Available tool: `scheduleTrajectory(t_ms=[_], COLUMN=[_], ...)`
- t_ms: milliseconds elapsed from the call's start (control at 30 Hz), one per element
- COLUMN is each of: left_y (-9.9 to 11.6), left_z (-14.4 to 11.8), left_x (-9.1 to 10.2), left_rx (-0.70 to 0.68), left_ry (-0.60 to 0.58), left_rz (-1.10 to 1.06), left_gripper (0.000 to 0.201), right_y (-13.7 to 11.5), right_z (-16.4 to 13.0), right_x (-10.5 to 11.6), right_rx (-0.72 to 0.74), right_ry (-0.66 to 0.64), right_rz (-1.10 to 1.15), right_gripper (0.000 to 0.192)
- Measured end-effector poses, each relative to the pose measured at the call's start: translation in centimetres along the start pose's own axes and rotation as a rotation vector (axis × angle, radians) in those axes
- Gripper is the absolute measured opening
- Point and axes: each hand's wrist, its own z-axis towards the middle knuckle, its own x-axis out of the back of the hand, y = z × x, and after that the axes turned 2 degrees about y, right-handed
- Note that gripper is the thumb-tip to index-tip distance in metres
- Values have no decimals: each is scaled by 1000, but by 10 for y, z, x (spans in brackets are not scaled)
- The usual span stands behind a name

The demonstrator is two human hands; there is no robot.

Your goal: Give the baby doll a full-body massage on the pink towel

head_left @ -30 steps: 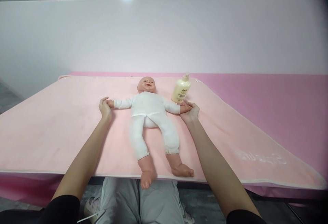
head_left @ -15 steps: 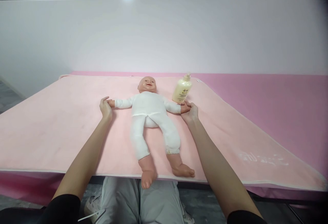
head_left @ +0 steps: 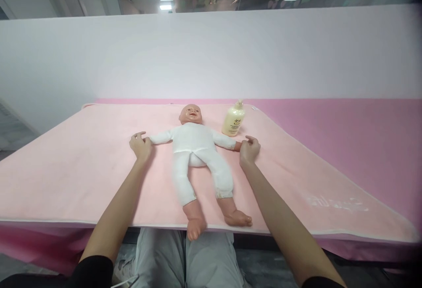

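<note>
Short black sleeves end above the elbows, so both forearms are bare down to the left hand (head_left: 141, 146) and right hand (head_left: 249, 151). Light grey trousers down below, no rings or watch showing.

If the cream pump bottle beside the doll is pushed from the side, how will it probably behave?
The pump bottle stands upright on the soft pink blanket, so it would likely tip rather than slide. Its body looks rounded, so once down it may roll. Its smooth plastic surface could be a little slippery. How full it is cannot be seen, so its weight is uncertain.
</note>
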Motion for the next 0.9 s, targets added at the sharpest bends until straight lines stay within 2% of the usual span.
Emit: scheduleTrajectory(t_ms=[67,167,233,300,433,567,633,733,800,900], left_y=[13,36,50,60,63,55,53,55,58,60], left_z=[-9,-28,-43,-58,-74,-73,-70,-65,-62,-58], left_x=[0,-4,-10,-15,-26,-32,-33,-30,-26,-18], left_rx=[-132,-277,-317,-288,-55,279,443,623,684,727], left_ry=[-8,-167,-298,-366,-424,-470,-495,-576,-632,-721], left_rz=[-9,-88,-171,-279,-437,-581,-676,-822,-887,-900], left_gripper=[28,26,23,21,22,30,44,77,92,98], right_y=[-2,-10,-19,-29,-48,-62,-69,-78,-80,-77], right_z=[-6,-18,-31,-47,-88,-122,-133,-141,-141,-139], right_x=[9,29,47,66,100,114,111,95,79,51], right_rx=[12,-72,-206,-384,-697,-817,-871,-943,-979,-997], right_ry=[23,31,8,-66,-247,-374,-390,-476,-567,-617], right_rz=[-73,-24,88,229,374,382,388,377,331,210], right_gripper=[27,27,23,19,22,28,27,25,26,29])
